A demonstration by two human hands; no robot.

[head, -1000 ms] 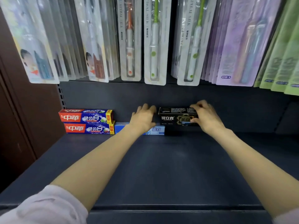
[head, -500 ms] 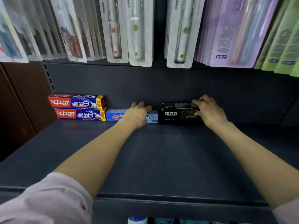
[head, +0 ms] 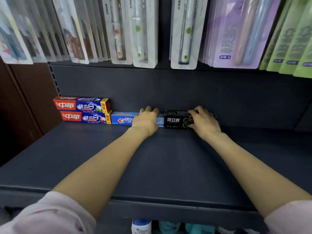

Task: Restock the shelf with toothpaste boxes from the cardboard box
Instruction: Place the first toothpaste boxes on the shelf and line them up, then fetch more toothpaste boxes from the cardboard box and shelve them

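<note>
A black toothpaste box lies against the back wall of the dark shelf. My right hand grips its right part, fingers curled over the top. To its left lies a blue Crest toothpaste box, and my left hand rests on its right half, fingers reaching over the top edge. Two red-and-blue toothpaste boxes are stacked at the far left. The cardboard box is out of view.
Hanging toothbrush packs fill the rail above the shelf, with purple and green packs to the right. A brown wall panel closes the left side. Bottles show on the shelf below.
The black box went down from above the blue one onto the shelf, beside its right end. My left hand now lies on the blue box. The view has tilted down.
</note>
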